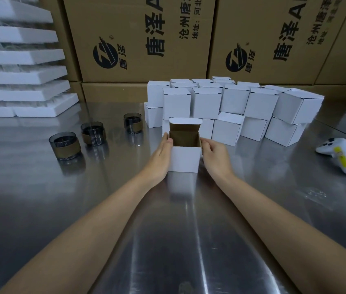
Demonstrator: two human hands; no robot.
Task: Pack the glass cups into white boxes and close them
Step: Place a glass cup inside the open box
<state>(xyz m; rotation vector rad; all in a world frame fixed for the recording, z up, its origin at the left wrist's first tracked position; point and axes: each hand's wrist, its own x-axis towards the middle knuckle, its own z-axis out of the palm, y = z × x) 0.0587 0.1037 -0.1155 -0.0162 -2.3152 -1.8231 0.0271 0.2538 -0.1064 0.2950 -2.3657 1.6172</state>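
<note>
Left hand (162, 154) and right hand (215, 154), each grip released, flat against white box (186, 159), lid up, brown inside.

Cartons (140, 39) cropped at top edge, print cut mid-word. Foam trays (17, 54) run off left edge. Open box (184, 159) interior too dark to read. Rear boxes (223, 79) of the stack mostly hidden behind front ones.
</note>
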